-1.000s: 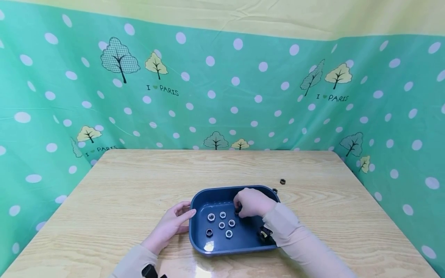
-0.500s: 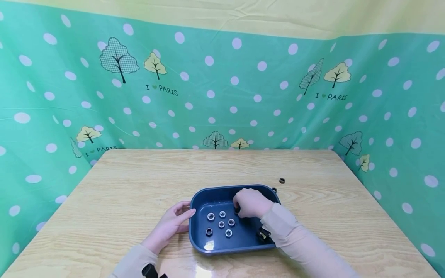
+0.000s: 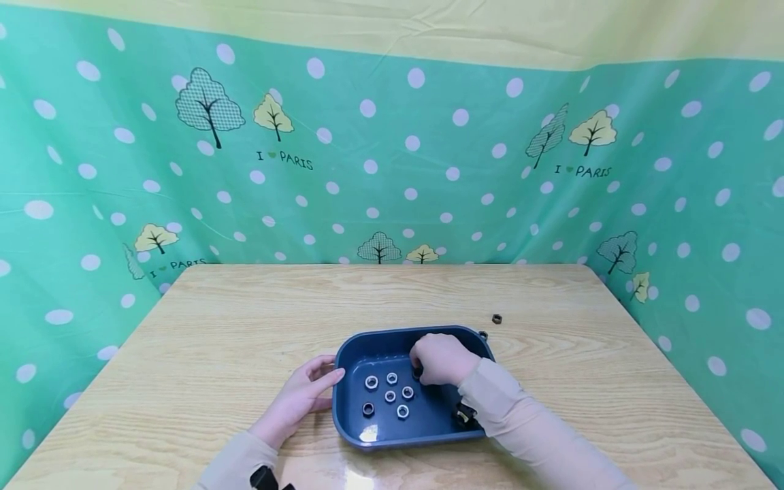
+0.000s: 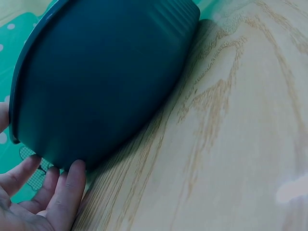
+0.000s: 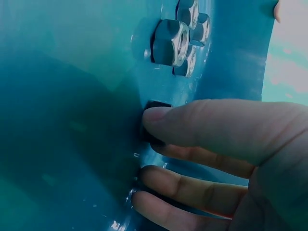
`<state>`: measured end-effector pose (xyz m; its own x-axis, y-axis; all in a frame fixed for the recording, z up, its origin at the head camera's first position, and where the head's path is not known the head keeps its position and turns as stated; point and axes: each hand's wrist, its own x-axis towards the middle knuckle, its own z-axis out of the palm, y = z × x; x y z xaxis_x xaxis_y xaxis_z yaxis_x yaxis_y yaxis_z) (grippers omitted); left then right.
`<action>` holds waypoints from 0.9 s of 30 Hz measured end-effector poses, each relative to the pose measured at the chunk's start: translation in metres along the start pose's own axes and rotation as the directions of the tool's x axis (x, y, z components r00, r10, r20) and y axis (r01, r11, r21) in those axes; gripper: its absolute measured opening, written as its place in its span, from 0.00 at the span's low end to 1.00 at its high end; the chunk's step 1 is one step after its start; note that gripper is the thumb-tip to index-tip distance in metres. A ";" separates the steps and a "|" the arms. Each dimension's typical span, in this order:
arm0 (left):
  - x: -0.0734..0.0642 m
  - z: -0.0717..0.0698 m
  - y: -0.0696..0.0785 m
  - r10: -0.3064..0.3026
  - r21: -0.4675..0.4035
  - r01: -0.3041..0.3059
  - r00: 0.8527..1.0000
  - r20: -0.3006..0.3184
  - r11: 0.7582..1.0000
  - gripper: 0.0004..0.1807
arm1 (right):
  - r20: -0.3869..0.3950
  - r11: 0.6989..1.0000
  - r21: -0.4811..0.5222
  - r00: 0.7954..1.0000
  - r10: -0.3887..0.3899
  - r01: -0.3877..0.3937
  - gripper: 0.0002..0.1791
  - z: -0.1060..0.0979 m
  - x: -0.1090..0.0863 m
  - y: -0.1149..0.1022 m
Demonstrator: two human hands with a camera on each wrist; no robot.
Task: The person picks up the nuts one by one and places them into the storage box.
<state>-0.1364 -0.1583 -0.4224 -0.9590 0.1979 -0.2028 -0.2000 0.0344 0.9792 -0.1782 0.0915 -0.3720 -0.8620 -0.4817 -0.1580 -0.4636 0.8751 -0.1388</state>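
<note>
A dark blue plastic tray [image 3: 422, 435] lies on the wooden table, with several silver hex nuts [image 3: 371, 382] and one dark nut [image 3: 368, 409] on its floor. My left hand [image 3: 304, 389] holds the tray's left end, thumb over the rim. In the left wrist view its fingertips [image 4: 76, 168] touch the outer wall low down. Inside the tray, toward the far right, my right hand [image 3: 442, 358] pinches a black nut [image 5: 156, 137] between thumb and forefinger. The right wrist view shows that nut at the tray's floor, partly covered by the thumb; the other fingers are spread beside it.
Another dark nut [image 3: 497, 318] lies on the table [image 3: 275, 299] behind the tray's right end. One more small dark nut [image 3: 484, 335] sits close to the far right corner of the rim. A green dotted curtain [image 3: 392, 170] hangs around the table's back and sides.
</note>
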 end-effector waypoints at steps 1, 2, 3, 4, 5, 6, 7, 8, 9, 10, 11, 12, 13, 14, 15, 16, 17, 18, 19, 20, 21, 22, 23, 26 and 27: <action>0.000 0.000 0.000 0.000 0.001 0.000 1.000 -0.001 1.000 0.28 | -0.002 1.000 -0.004 1.000 0.000 0.000 0.06 0.000 0.000 0.000; 0.000 0.000 0.000 0.000 0.003 0.000 1.000 -0.001 1.000 0.28 | -0.003 1.000 -0.006 1.000 -0.001 0.001 0.06 0.000 0.000 0.000; 0.000 0.000 0.000 0.000 0.006 0.000 1.000 -0.002 1.000 0.28 | -0.005 1.000 -0.009 1.000 -0.001 0.001 0.06 0.000 0.000 0.000; 0.000 0.000 0.000 0.000 0.009 0.000 1.000 -0.004 1.000 0.28 | -0.006 1.000 -0.009 1.000 -0.002 0.002 0.07 0.000 0.000 0.000; -0.001 0.000 0.000 -0.001 0.011 0.001 1.000 -0.006 1.000 0.28 | -0.008 1.000 -0.011 1.000 -0.003 0.003 0.07 0.000 0.000 0.001; -0.001 0.001 0.000 -0.001 0.013 0.001 1.000 -0.007 1.000 0.28 | -0.009 1.000 -0.012 1.000 -0.004 0.004 0.07 0.000 0.000 0.001; -0.001 0.001 0.000 -0.001 0.014 0.002 1.000 -0.008 1.000 0.28 | -0.010 1.000 -0.011 1.000 -0.005 0.005 0.07 0.000 0.000 0.001; -0.001 0.001 0.000 -0.002 0.015 0.002 1.000 -0.009 1.000 0.28 | -0.010 1.000 -0.010 1.000 -0.006 0.006 0.07 0.000 0.000 0.001; -0.001 0.001 0.000 -0.002 0.015 0.002 1.000 -0.009 1.000 0.28 | -0.010 1.000 -0.007 1.000 -0.007 0.007 0.07 0.000 0.000 0.001; -0.001 0.001 0.000 -0.001 0.015 0.001 1.000 -0.010 1.000 0.28 | -0.010 1.000 -0.004 1.000 -0.008 0.008 0.07 0.000 0.000 0.001; 0.000 0.001 0.000 0.000 0.014 0.000 1.000 -0.011 1.000 0.28 | -0.010 1.000 -0.001 1.000 -0.009 0.009 0.07 0.000 0.000 0.001; 0.000 0.001 0.000 0.000 0.014 0.000 1.000 -0.011 1.000 0.28 | -0.009 1.000 0.002 1.000 -0.010 0.010 0.07 0.000 0.000 0.001; 0.000 0.001 0.000 0.000 0.013 0.000 1.000 -0.012 1.000 0.28 | -0.010 1.000 0.005 1.000 -0.011 0.011 0.07 0.000 0.000 0.001; 0.000 0.001 0.000 0.001 0.013 0.000 1.000 -0.013 1.000 0.28 | -0.009 1.000 0.008 1.000 -0.010 0.010 0.07 0.000 0.000 0.001; 0.000 0.001 0.000 0.000 0.013 0.000 1.000 -0.014 1.000 0.28 | -0.007 1.000 0.012 1.000 -0.010 0.010 0.07 0.000 0.000 0.001; 0.000 0.001 -0.001 0.000 0.013 0.000 1.000 -0.016 1.000 0.28 | -0.006 1.000 0.013 1.000 -0.009 0.009 0.07 0.000 0.000 0.001; 0.001 0.001 -0.001 -0.002 0.012 0.002 1.000 -0.018 1.000 0.28 | -0.003 1.000 0.018 1.000 -0.006 0.006 0.07 0.000 0.000 0.001; 0.001 0.001 0.000 -0.003 0.012 0.003 1.000 -0.021 1.000 0.28 | 0.002 1.000 0.023 1.000 -0.002 0.002 0.06 0.000 0.000 0.001; 0.001 0.002 0.000 -0.004 0.011 0.005 1.000 -0.023 1.000 0.28 | 0.007 1.000 0.029 1.000 0.002 -0.002 0.06 -0.001 0.000 0.001; 0.001 0.002 0.000 -0.005 0.012 0.006 1.000 -0.024 1.000 0.28 | 0.014 0.999 0.037 1.000 0.007 -0.008 0.06 -0.001 0.001 0.001; 0.001 0.002 0.000 -0.006 0.012 0.006 1.000 -0.025 1.000 0.28 | 0.020 0.999 0.045 1.000 0.011 -0.012 0.05 -0.001 0.001 0.001; 0.001 0.002 0.000 -0.006 0.013 0.007 1.000 -0.025 1.000 0.27 | 0.026 0.998 0.055 1.000 0.014 -0.016 0.05 -0.001 0.000 0.001; 0.001 0.002 0.000 -0.007 0.012 0.008 1.000 -0.024 1.000 0.27 | 0.031 0.998 0.063 0.999 0.017 -0.019 0.05 -0.001 0.001 0.002; 0.000 0.002 0.000 -0.010 0.014 0.010 1.000 -0.021 1.000 0.28 | 0.042 0.996 0.082 0.999 0.020 -0.023 0.05 -0.001 0.000 0.002; 0.000 0.002 0.000 -0.011 0.014 0.011 1.000 -0.020 1.000 0.28 | 0.045 0.996 0.086 0.999 0.020 -0.023 0.06 -0.002 0.000 0.002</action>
<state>-0.1358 -0.1562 -0.4223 -0.9606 0.1781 -0.2133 -0.2075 0.0507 0.9769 -0.1796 0.0934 -0.3707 -0.8609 -0.4660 -0.2041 -0.4240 0.8789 -0.2184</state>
